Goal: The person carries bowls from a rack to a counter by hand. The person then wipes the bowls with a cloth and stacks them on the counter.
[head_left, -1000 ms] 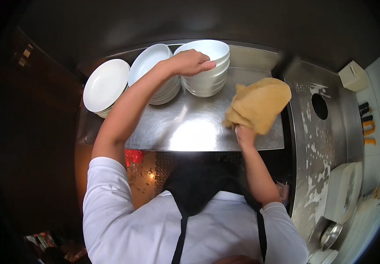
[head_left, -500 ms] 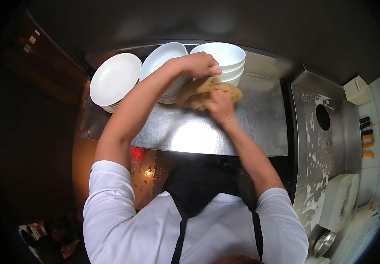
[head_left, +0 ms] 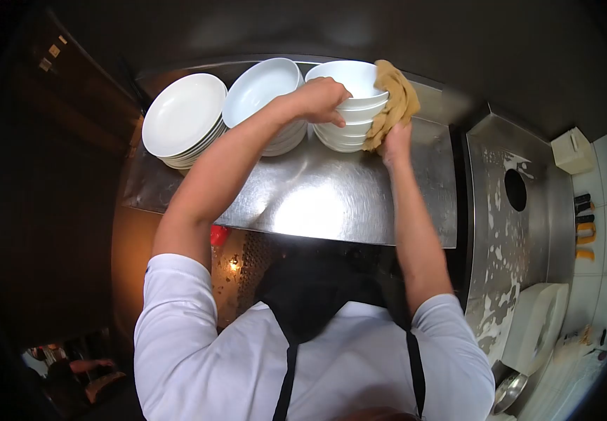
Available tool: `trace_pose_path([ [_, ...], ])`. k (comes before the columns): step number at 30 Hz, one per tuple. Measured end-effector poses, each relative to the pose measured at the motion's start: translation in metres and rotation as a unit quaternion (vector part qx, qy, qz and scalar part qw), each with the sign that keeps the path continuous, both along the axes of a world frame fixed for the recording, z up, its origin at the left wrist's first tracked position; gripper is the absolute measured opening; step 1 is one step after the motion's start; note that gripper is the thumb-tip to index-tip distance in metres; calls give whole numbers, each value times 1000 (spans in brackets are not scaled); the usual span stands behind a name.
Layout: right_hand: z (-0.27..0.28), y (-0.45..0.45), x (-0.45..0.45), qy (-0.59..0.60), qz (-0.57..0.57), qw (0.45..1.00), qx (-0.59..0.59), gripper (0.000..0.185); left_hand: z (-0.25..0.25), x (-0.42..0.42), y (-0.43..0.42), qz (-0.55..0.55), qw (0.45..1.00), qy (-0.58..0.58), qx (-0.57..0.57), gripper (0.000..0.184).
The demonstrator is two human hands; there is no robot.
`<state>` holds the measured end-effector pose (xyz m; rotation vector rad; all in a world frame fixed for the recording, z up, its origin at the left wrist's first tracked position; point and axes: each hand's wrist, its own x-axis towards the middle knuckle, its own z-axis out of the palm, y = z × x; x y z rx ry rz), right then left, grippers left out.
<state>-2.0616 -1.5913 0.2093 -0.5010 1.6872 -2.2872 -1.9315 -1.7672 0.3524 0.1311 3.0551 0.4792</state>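
Observation:
Three stacks of white dishes stand along the back of a steel counter (head_left: 359, 203). My left hand (head_left: 324, 102) grips the front rim of the upper bowls in the right bowl stack (head_left: 359, 128), thumb on the outside. On that stack's right side, my right hand (head_left: 396, 140) holds a tan cloth (head_left: 398, 102) against the bowls; the cloth reaches over the top rim and hides part of the fingers. The middle bowl stack (head_left: 261, 95) is partly behind my left forearm. Farther left is a stack of flatter plates (head_left: 184, 116).
To the right lies a steel sink area (head_left: 496, 238) with foam and a round dark hole (head_left: 515, 190). A white container (head_left: 538, 326) and a metal bowl (head_left: 509, 393) are at lower right. Yellow-handled tools (head_left: 585, 237) hang on the tiled wall. Red item (head_left: 219, 234) below the counter.
My right hand has swung the cloth from the right to the front of the bowl stack, then round to its right side. My left hand has stayed at the stack's rim.

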Motion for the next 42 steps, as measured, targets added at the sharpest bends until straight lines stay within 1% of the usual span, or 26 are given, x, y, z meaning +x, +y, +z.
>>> trace_pose_path([
  [3, -18, -14, 88, 145, -177, 973, 13, 39, -3, 0, -2, 4, 1000, 5, -25, 37],
  [5, -19, -9, 149, 239, -201, 927, 205, 49, -5, -3, 1, 6, 1000, -3, -24, 40],
  [6, -22, -7, 172, 189, -64, 969, 144, 48, -5, -3, 1, 10, 1000, -6, -17, 43],
  [7, -24, -6, 192, 136, 76, 985, 78, 46, -4, -3, 0, 15, 1000, -7, -9, 47],
  [9, 9, 2, 227, 233, 170, 957, 29, 47, 3, 8, 2, 4, 990, 123, 71, 53],
  [12, 47, 19, 245, 269, 214, 939, -2, 55, 43, 55, 15, 54, 948, 252, 188, 64],
  [15, 47, 31, 231, 244, 220, 944, -18, 56, 41, 126, 16, 113, 848, 330, 400, 55],
  [16, 46, 33, 234, 90, 231, 967, -62, 62, 26, 151, 18, 135, 807, 358, 451, 54],
  [17, 54, 37, 233, 3, 233, 970, -63, 64, 8, 175, 26, 158, 797, 384, 438, 57],
  [19, 69, 34, 237, -40, 214, 973, -80, 58, -36, 209, 48, 193, 778, 324, 502, 97],
  [20, 72, 28, 240, 29, 242, 968, -64, 52, -51, 219, 70, 220, 747, 282, 560, 114],
  [21, 73, 24, 243, 97, 271, 957, -46, 49, -73, 223, 88, 202, 703, 288, 618, 114],
  [22, 48, 19, 241, 149, 356, 922, 25, 51, -119, 245, 88, 203, 649, 207, 704, 103],
  [23, 62, 15, 242, 266, 382, 881, 85, 57, -115, 249, 103, 238, 530, 219, 784, 81],
  [25, 64, 13, 252, 302, 358, 874, 130, 55, -124, 257, 92, 255, 441, 244, 825, 64],
  [28, 73, 13, 240, 351, 234, 893, 155, 49, -109, 275, 70, 292, 471, 259, 791, 63],
  [29, 83, 15, 230, 352, 183, 899, 183, 41, -106, 280, 61, 306, 483, 271, 774, 61],
  [30, 87, 15, 214, 410, 111, 882, 204, 37, -104, 286, 51, 318, 496, 282, 757, 59],
  [32, 91, 19, 180, 381, 5, 907, 178, 37, -105, 292, 34, 334, 515, 308, 727, 53],
  [34, 91, 24, 151, 235, -47, 962, 133, 37, -100, 293, 33, 306, 508, 304, 745, 52],
  [37, 100, 35, 157, 227, -55, 968, 94, 42, -107, 278, 48, 284, 503, 276, 768, 53],
  [38, 86, 38, 164, 350, 6, 931, 103, 61, -107, 262, 59, 293, 474, 260, 788, 54],
  [39, 88, 34, 186, 418, 69, 896, 133, 71, -108, 246, 71, 302, 445, 242, 807, 55],
  [40, 90, 29, 210, 482, 130, 852, 160, 80, -109, 230, 79, 278, 445, 222, 822, 57],
  [41, 74, 26, 222, 491, 153, 841, 170, 90, -108, 216, 85, 253, 446, 203, 834, 58],
  [42, 72, 25, 219, 475, 115, 858, 160, 85, -105, 208, 91, 246, 476, 214, 817, 58],
])
